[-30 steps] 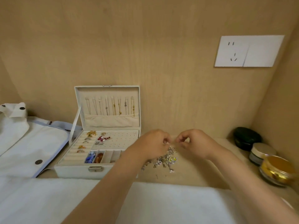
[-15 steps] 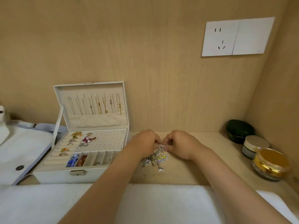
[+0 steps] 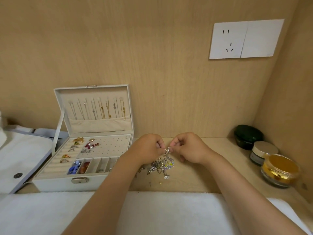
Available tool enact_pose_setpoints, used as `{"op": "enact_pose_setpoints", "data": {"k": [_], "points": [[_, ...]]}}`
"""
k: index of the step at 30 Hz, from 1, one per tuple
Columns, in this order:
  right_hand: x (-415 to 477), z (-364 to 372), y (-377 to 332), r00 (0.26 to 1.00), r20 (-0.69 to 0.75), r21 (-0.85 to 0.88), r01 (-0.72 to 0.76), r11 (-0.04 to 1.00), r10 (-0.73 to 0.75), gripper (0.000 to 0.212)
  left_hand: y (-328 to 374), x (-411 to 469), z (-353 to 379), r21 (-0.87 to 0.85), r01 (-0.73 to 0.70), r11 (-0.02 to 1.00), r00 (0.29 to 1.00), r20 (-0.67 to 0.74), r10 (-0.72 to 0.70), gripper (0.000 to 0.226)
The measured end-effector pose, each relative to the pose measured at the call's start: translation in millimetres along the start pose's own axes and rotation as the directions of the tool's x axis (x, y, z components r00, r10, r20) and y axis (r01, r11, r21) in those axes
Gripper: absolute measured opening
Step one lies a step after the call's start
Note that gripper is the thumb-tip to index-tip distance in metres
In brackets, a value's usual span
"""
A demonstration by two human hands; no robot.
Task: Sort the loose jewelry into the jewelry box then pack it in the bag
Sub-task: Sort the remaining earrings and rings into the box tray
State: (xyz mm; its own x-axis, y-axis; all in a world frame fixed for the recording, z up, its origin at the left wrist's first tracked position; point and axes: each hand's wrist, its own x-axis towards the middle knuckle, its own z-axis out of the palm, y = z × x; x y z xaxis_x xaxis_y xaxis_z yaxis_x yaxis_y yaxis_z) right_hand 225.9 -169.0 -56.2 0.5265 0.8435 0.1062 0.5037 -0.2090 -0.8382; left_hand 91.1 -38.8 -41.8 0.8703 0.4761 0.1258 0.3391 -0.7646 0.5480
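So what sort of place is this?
Likely a home dressing nook: a wooden alcove with a wall socket, cream jars in the corner, and an open jewelry box beside a bag.

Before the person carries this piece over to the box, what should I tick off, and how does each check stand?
1. Lid of the jewelry box open: ok.
2. The silver piece pinched by the left hand and the right hand: ok.
3. Piece hanging clear of the loose pile beneath it: cannot tell.
4. Bare holes free on the earring panel: ok.
5. Sorting finished: not ok, the pile lies unsorted on the shelf.
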Motion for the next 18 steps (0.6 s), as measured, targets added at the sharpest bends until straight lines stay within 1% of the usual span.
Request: {"op": "enact_pose_setpoints", "data": {"k": [4,7,9,12,15,18], "points": [[2,1,-5,0.998,-0.045,0.115,0.052,0.992,-0.047,0.011,-2,-4,-6,-0.126,-0.008,0.992,0.995,-0.096,-0.004,0.009],[3,2,-8,0.999,0.001,0.159,0.046,0.986,-0.046,0.006,-3,-7,-9,-0.245,-0.014,0.970,0.995,-0.098,-0.010,0.007],[2,2,-8,0.998,0.050,0.195,0.034,0.980,-0.045,0.011,-2,-7,-11,-0.238,-0.010,0.971,0.996,-0.085,-0.011,0.010],[-1,-1,-9,0.993,0.114,0.181,0.016,0.983,-0.037,0.016,-1,-7,-13,-0.172,-0.012,0.985,0.997,-0.083,-0.003,0.011],[-5,-4,-14,0.990,0.142,0.165,-0.010,0.986,-0.013,0.016,-1,-8,-15,-0.156,-0.010,0.988,0.997,-0.081,-0.003,0.009],[-11,-5,-28,0.988,0.151,0.225,-0.019,0.974,-0.015,0.011,-1,-10,-21,-0.153,-0.009,0.988,0.996,-0.088,-0.004,0.007]]}}
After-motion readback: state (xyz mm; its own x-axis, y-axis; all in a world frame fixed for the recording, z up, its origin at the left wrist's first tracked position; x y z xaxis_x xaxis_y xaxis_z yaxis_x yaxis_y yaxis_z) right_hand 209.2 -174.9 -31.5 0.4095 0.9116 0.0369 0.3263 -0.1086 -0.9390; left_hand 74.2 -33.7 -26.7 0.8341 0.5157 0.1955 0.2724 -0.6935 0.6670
